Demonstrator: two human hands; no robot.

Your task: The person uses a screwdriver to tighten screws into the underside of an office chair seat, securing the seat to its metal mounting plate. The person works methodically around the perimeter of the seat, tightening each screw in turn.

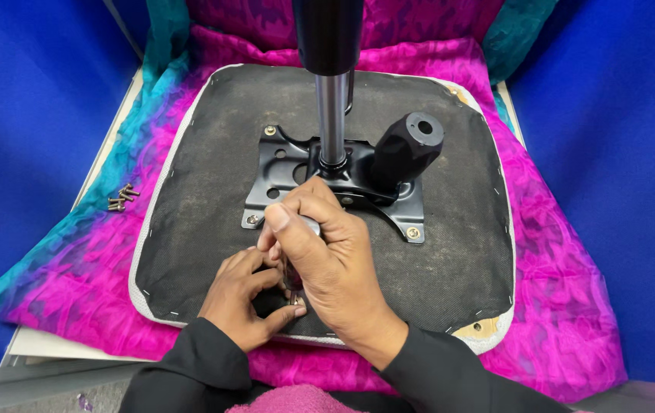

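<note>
Screwdriver [295,264] is standing about upright near the front edge of the seat base [213,176], mostly hidden by our hands. Only a bit of dark shaft and a grey handle top are showing. Tip is hidden, so we cannot tell exactly what it is touching.

We are wrapping our right hand [327,268] tight around the screwdriver handle, thumb pointing up and away from us, fingers curled shut on it. We are keeping our left hand [245,294] low beside the shaft, fingers pinched narrow near the bottom end, touching the right hand. Whether the left fingers are holding a screw, we cannot tell. Both sleeves are black.

The hands are sitting just in front of the black metal plate [274,187] mounted on the seat base. A screw is showing at each of the plate's corners we can see. A chrome column [332,115] is rising out of the plate's middle toward the camera, with a black tube [329,34] over its upper part. A black knob [405,149] is sticking out tilted just right of the column.

The seat base is lying underside up, dark fabric with a pale edge, on a pink cloth [557,260] with teal borders. A few loose screws [121,197] are lying on the cloth's teal edge, well apart to the left. Blue walls [618,153] are standing on both sides.
</note>
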